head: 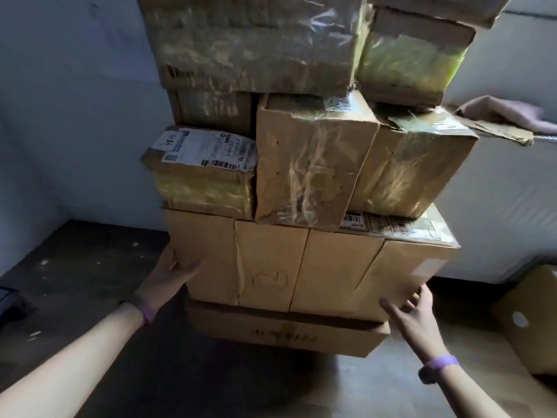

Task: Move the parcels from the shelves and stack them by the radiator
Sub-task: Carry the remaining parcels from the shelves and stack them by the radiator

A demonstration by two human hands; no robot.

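A tall stack of brown cardboard parcels fills the middle of the view. A wide plain box [301, 267] lies second from the bottom, on a flatter box [286, 330]. My left hand [171, 274] presses on the wide box's left side, and my right hand [413, 315] grips its lower right corner. Above it sit a small labelled parcel [205, 173], a taped upright box [310, 164] and another taped box [416, 167]. Larger taped boxes [256, 43] top the stack and run out of the frame.
A dark floor [78, 267] spreads at the left and below. Pale walls stand behind and to the left. Another cardboard box [530, 321] sits on the floor at the right. On a white surface at the right lie a pinkish cloth [509, 113] and flattened cardboard.
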